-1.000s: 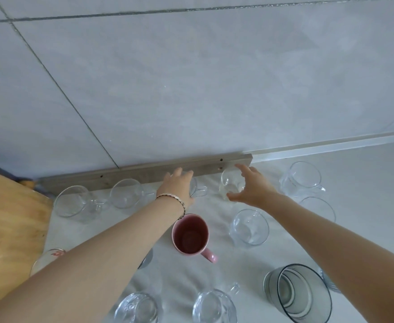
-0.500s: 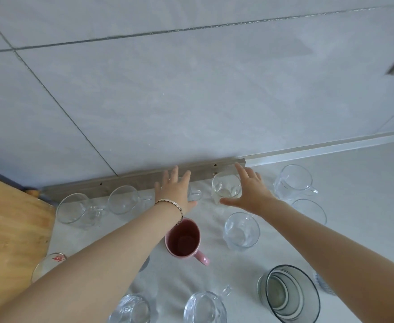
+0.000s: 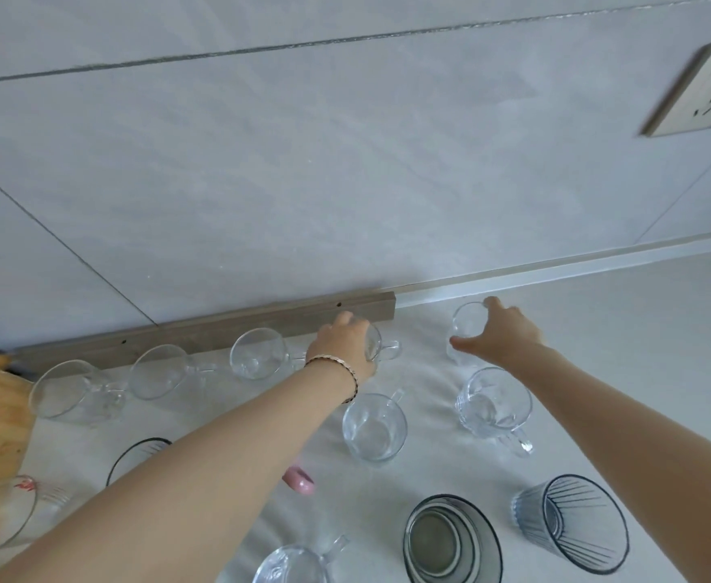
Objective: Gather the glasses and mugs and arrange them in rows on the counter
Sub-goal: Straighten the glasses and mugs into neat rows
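Head view, looking down on a pale counter [image 3: 623, 338] scattered with glassware. At the far edge, by the wall, the left hand [image 3: 341, 345] curls over a clear mug [image 3: 376, 347]. Three other mugs [image 3: 257, 353] line up to its left. Further right, the right hand [image 3: 503, 336] wraps thumb and fingers round a glass [image 3: 465, 326]. Both pieces look light, rigid, slick and breakable. Gripping the body, or the mug's handle, seems safest.
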A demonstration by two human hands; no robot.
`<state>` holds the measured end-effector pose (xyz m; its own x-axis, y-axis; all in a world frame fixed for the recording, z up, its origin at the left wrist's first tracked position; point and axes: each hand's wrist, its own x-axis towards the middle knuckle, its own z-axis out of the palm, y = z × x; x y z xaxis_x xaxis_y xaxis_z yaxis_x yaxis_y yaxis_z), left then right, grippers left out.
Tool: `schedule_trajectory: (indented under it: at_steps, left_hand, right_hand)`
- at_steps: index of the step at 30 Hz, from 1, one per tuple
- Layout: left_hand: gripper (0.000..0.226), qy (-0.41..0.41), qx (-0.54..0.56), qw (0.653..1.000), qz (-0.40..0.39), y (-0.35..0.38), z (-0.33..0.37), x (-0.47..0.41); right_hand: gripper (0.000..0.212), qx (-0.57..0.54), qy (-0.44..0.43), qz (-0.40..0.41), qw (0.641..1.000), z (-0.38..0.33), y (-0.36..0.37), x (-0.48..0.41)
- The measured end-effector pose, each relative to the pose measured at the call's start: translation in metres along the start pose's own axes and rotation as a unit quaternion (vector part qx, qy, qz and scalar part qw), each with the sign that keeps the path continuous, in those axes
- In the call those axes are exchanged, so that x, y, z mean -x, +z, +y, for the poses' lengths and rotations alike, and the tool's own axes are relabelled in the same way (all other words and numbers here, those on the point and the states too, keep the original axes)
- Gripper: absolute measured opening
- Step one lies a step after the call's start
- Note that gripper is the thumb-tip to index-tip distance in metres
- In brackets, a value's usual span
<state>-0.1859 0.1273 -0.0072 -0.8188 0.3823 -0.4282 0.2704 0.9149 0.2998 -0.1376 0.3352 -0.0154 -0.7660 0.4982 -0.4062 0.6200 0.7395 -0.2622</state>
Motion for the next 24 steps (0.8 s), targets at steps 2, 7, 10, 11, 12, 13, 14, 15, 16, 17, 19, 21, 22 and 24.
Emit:
schedule_trajectory:
  at_steps: [2, 7, 10, 11, 12, 13, 14, 15, 16, 17, 19, 21, 22, 24]
  left_hand:
    - [0.059, 0.0, 0.003, 1.0, 0.002, -0.001, 0.0, -0.001]
    - [0.065, -0.005, 0.019, 1.0, 0.007, 0.0, 0.001, -0.003]
    - [0.063, -0.008, 0.021, 1.0, 0.012, 0.001, 0.001, -0.002]
    - [0.062, -0.007, 0.019, 1.0, 0.014, 0.002, 0.002, -0.002]
    - [0.061, -0.005, 0.018, 1.0, 0.014, 0.002, 0.001, -0.002]
    - [0.061, -0.005, 0.017, 1.0, 0.015, 0.003, 0.001, -0.002]
    - [0.06, -0.004, 0.018, 1.0, 0.016, 0.003, 0.001, -0.002]
    - [0.06, -0.004, 0.019, 1.0, 0.016, 0.003, 0.001, -0.002]
    - [0.061, -0.003, 0.02, 1.0, 0.016, 0.003, 0.001, -0.001]
    - [0.063, -0.003, 0.024, 1.0, 0.015, 0.004, 0.0, 0.0]
    - [0.07, -0.004, 0.042, 0.999, 0.017, 0.003, -0.001, 0.004]
    - [0.074, 0.004, 0.059, 0.998, 0.033, -0.001, -0.005, 0.014]
    - [0.073, 0.014, 0.068, 0.997, 0.045, -0.004, -0.009, 0.023]
    - [0.067, 0.035, 0.096, 0.992, 0.071, -0.01, -0.02, 0.047]
  right_hand:
    - [0.087, 0.023, -0.06, -0.013, 0.998, -0.003, 0.001, 0.0]
    - [0.09, 0.065, -0.187, -0.042, 0.979, -0.017, 0.01, 0.004]
    - [0.09, 0.069, -0.19, -0.02, 0.979, -0.023, 0.017, 0.005]
    - [0.089, 0.069, -0.187, -0.015, 0.98, -0.024, 0.019, 0.004]
    - [0.089, 0.07, -0.186, -0.012, 0.98, -0.023, 0.02, 0.004]
    - [0.089, 0.07, -0.186, -0.011, 0.98, -0.023, 0.021, 0.005]
    - [0.09, 0.07, -0.185, -0.009, 0.98, -0.023, 0.022, 0.006]
    - [0.09, 0.07, -0.182, -0.008, 0.981, -0.023, 0.022, 0.006]
    - [0.091, 0.072, -0.179, -0.011, 0.981, -0.022, 0.022, 0.008]
    - [0.093, 0.078, -0.178, -0.015, 0.981, -0.022, 0.022, 0.01]
    - [0.096, 0.092, -0.177, -0.023, 0.98, -0.021, 0.02, 0.017]
    - [0.094, 0.102, -0.185, -0.017, 0.977, -0.022, 0.017, 0.029]
    - [0.09, 0.11, -0.197, -0.006, 0.974, -0.023, 0.015, 0.036]
    - [0.08, 0.122, -0.222, 0.02, 0.967, -0.029, 0.014, 0.055]
